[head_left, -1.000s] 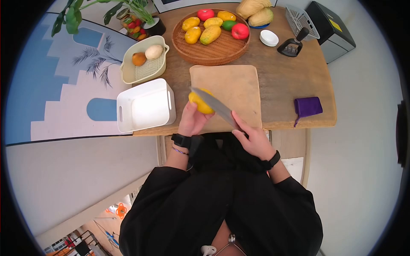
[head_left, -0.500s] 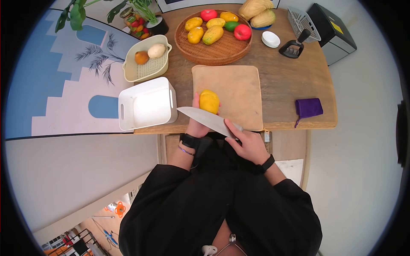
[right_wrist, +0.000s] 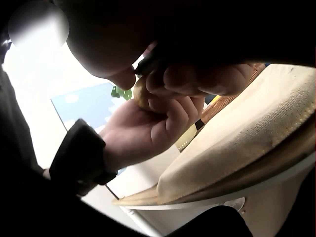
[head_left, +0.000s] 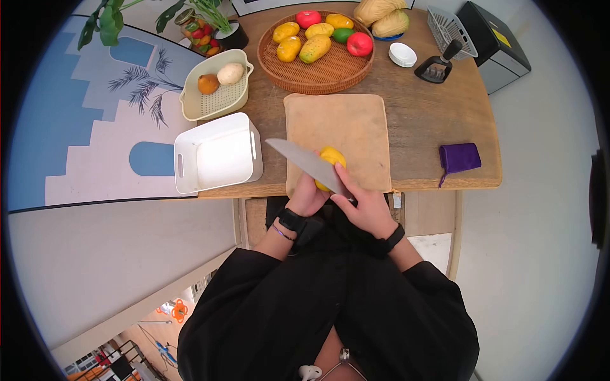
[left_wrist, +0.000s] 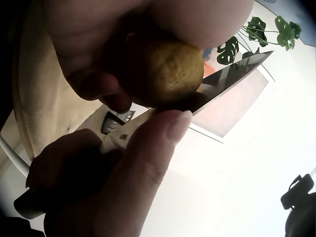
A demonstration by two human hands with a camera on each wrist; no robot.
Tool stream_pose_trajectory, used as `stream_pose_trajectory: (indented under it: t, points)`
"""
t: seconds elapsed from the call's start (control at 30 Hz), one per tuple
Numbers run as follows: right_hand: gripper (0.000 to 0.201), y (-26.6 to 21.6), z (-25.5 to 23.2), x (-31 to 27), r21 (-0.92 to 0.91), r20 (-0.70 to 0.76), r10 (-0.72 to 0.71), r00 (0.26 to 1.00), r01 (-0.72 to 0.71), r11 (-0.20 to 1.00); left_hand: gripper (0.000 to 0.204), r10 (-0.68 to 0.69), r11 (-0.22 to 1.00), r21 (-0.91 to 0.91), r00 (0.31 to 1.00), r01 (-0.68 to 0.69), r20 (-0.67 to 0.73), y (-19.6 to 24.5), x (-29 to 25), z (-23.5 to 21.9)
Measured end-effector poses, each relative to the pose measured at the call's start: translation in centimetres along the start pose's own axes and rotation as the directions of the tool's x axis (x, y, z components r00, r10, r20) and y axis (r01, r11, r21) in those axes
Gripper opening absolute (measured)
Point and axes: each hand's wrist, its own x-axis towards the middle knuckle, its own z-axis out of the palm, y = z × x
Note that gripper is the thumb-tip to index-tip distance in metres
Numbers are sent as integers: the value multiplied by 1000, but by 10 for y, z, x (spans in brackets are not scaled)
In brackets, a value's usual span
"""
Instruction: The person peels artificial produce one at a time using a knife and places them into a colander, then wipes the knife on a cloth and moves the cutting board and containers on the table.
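In the head view my left hand [head_left: 307, 198] holds a yellow mango [head_left: 333, 155] over the near part of the cutting board. My right hand [head_left: 368, 209] grips a large kitchen knife [head_left: 302, 157], its blade lying slantwise across the mango and pointing to the upper left. In the left wrist view, fingers wrap the mango [left_wrist: 180, 71], which has slightly wrinkled skin. The knife blade [left_wrist: 234, 76] passes right at its lower side, close by the right thumb. From the right wrist, only a small part of the mango [right_wrist: 141, 95] shows between the hands; the knife is mostly hidden.
Beneath the hands lies a tan cutting board [head_left: 343, 120]. A white bin [head_left: 222, 162] and a cream basket [head_left: 235, 101] with two round items stand left. Behind is a wicker tray [head_left: 324, 76] of fruit. To the right are a purple pouch [head_left: 460, 157] and a black-handled tool [head_left: 434, 70].
The mango, first moved right away from the blade, is now lower and further right, with the knife back across it. The left hand has shifted right; the right hand has moved slightly.
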Motion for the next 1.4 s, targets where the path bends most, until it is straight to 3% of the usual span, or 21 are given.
stream_pose_trajectory:
  t: [0.03,0.1,0.17,0.2,0.23,0.27,0.33,0.4,0.47,0.5,0.57,0.6,0.67,0.7,0.8,0.93,1.03,1.13,1.2,1.33,1.4]
  points:
    - [68,0,-4,3,0,0,1,1000,-1,1000,62,12,1000,-17,999,-13,-37,0,-1,-1]
    - [64,3,-17,11,-44,67,137,988,-134,990,58,18,999,-35,997,-20,-71,3,-2,-8]
    - [62,28,-16,19,-36,-4,183,983,-183,982,50,-46,999,36,973,39,225,14,0,-20]
    - [60,40,-16,21,-22,-71,226,971,-228,973,50,-47,999,36,973,40,226,14,-1,-17]
    - [58,40,-23,24,-77,-32,317,948,-319,945,51,-42,996,87,984,27,170,20,-5,-4]
    - [58,44,-25,22,-77,-29,315,949,-317,945,54,-31,990,138,993,15,114,23,-7,4]
    - [58,47,-25,19,55,-37,339,940,-337,940,54,-32,994,107,995,23,92,24,-4,4]
    - [59,37,-26,10,71,-36,267,963,-264,962,54,-46,996,75,996,41,75,23,4,-9]
    - [61,19,-28,1,84,-45,203,978,-199,976,56,-51,999,3,974,51,220,16,18,-35]
    - [63,9,-26,-1,55,-19,138,990,-137,989,56,-58,998,4,973,58,223,9,21,-35]
    - [68,8,-15,-6,-86,6,-12,1000,13,996,61,42,997,-57,994,-48,-103,5,23,-13]
    - [68,6,-12,-8,-86,5,-10,1000,11,996,61,40,997,-57,994,-46,-102,4,23,-15]
    - [70,-6,-11,-6,-208,142,90,986,-60,976,65,-5,987,-158,996,20,94,4,26,-24]
    - [71,-1,-5,-7,-213,91,40,995,-20,977,67,-10,982,-185,989,38,150,3,29,-29]
    - [72,-1,-2,-5,-210,82,44,996,-26,977,68,-40,976,-211,996,55,74,7,23,-16]
    - [72,0,-1,-4,-256,92,-11,996,34,966,68,-28,972,-229,992,56,121,7,21,-20]
    - [72,-1,-1,-4,-276,119,10,993,23,961,67,-26,979,-201,997,39,66,7,21,-22]
    - [72,0,1,-4,-268,112,14,994,17,963,65,-6,978,-204,987,39,159,8,17,-17]
    - [67,6,5,-4,-218,-9,14,1000,-16,976,61,-35,986,-167,998,27,-45,14,7,7]
    - [66,10,-9,2,-169,-19,44,999,-46,985,54,9,992,-127,997,-19,-78,12,6,-5]
    - [62,14,-15,6,-81,-37,103,994,-106,991,51,-17,995,-97,1000,15,-23,16,4,-4]
